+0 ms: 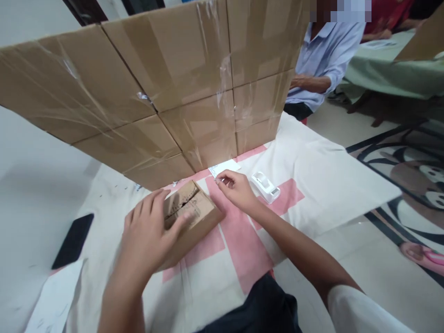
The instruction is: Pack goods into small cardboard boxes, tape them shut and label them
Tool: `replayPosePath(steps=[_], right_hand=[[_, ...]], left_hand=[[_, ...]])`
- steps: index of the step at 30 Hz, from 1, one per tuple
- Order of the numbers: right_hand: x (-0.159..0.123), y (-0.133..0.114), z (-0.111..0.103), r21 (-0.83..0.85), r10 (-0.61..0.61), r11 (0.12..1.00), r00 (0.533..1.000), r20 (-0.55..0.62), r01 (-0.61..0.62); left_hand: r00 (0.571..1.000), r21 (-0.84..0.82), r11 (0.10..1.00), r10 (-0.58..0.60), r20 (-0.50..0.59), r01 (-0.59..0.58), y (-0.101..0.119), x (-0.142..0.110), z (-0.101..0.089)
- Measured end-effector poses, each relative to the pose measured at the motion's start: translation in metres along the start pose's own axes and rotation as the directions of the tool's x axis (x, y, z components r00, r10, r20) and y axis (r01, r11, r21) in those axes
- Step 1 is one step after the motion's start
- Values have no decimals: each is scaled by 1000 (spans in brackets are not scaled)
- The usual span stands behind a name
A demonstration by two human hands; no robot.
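A small brown cardboard box [194, 231] lies tilted to my view on the cloth, with a torn, dark-edged seam along its top flaps. Across its left end rests my left hand [149, 231], fingers curved over the far side and thumb on top. Just beyond the box's right corner, my right hand [236, 187] is closed in a pinch. A tiny shiny clear bit, which looks like a piece of tape [218, 180], shows at its fingertips. A white tape dispenser [265, 187] stands right of that hand.
A tall taped cardboard partition [194, 92] rises behind the box. White paper [227, 166] lies at its foot. At left are a black phone [73, 240] and a paper sheet [55, 296]. Another person [326, 60] sits beyond, near a green-covered table [391, 69].
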State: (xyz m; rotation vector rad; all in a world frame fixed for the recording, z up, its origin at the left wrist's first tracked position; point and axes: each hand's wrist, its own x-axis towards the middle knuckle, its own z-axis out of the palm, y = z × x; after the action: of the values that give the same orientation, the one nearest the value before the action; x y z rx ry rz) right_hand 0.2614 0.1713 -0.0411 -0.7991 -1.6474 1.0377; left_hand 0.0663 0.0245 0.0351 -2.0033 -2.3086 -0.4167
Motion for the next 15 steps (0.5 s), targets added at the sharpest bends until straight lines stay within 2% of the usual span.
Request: replayPosePath(steps=[2,4,7,10,15], right_hand=[[-9,9,4,-41,42,998,996,78,-39],[-18,14,9,-69,92,994,986,142,-83],[-28,14,13,-111,123,989,968,218,-101],[-33,12,11,-145,121,986,955,269,-84],[-37,10,9,-169,140,981,948,285,-94]], left_hand=[[992,87,991,91,82,-98,-24,-15,11],[968,95,972,197,157,-214,-40,-27,16],[932,46,949,295,213,-311,-49,-34,12],[926,12,950,301,229,-312,-47,-31,6],[929,2,958,276,247,-285,-44,-29,3]])
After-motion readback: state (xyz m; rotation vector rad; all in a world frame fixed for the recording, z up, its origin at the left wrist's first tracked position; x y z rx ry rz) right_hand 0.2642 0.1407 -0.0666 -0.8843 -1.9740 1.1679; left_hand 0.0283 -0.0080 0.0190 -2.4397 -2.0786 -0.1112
